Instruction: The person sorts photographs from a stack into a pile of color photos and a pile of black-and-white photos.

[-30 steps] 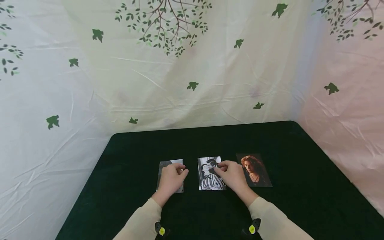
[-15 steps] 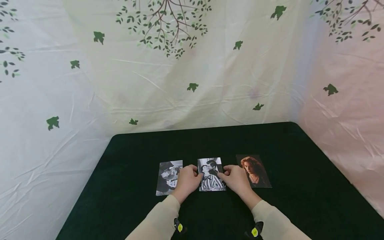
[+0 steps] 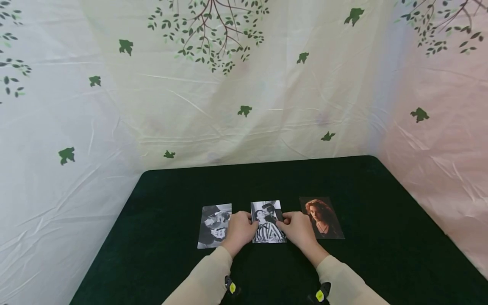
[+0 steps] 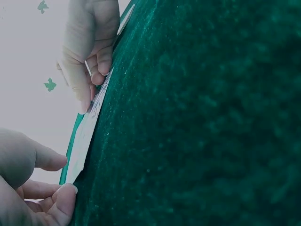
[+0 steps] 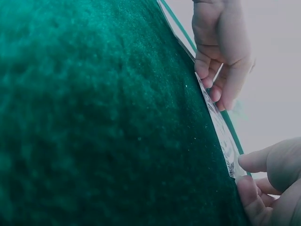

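Three photo prints lie in a row on a dark green cloth. The middle one, a black-and-white photo [image 3: 267, 226] with striped clothing in it, is between my two hands. My left hand [image 3: 241, 231] pinches its left edge, thumb over the print and fingertips at the rim. At the opposite edge, my right hand [image 3: 299, 228] pinches the print the same way; its thumb [image 5: 254, 161] shows in the right wrist view. Seen edge-on in the left wrist view, the middle photo [image 4: 84, 141] lies close over the cloth.
Left of my left hand lies another black-and-white photo [image 3: 209, 228], partly covered by that hand. A dark colour portrait photo [image 3: 329, 220] lies by my right hand. The green-covered table [image 3: 171, 186] meets pale curtains [image 3: 267, 140] printed with leaves at the back and sides.
My left hand has moved right, from over the left photo to the left edge of the middle photo. My right hand has stayed near the middle photo's right edge.
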Available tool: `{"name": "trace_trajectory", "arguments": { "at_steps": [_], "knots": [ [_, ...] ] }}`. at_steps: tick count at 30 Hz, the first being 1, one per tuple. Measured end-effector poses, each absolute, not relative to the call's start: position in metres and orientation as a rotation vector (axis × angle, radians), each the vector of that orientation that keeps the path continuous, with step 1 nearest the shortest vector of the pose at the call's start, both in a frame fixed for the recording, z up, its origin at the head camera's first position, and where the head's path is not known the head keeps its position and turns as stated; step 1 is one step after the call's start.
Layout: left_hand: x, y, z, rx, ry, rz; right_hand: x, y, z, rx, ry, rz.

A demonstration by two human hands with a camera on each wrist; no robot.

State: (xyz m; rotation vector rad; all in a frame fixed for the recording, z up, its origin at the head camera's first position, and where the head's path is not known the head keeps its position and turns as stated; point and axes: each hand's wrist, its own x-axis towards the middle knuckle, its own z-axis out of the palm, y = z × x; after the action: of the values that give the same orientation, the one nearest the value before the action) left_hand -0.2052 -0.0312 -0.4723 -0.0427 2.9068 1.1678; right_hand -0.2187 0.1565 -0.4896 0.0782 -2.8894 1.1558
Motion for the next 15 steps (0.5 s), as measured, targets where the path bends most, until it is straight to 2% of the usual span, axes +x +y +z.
{"name": "trace_trajectory", "arguments": {
  "at_steps": [15],
  "knots": [
    [-0.2042, -0.0289, -0.4738, -0.09, 2.905, 1.205, -0.2194, 0.157, -0.4908, 0.055, -2.882, 1.194]
  ]
}}
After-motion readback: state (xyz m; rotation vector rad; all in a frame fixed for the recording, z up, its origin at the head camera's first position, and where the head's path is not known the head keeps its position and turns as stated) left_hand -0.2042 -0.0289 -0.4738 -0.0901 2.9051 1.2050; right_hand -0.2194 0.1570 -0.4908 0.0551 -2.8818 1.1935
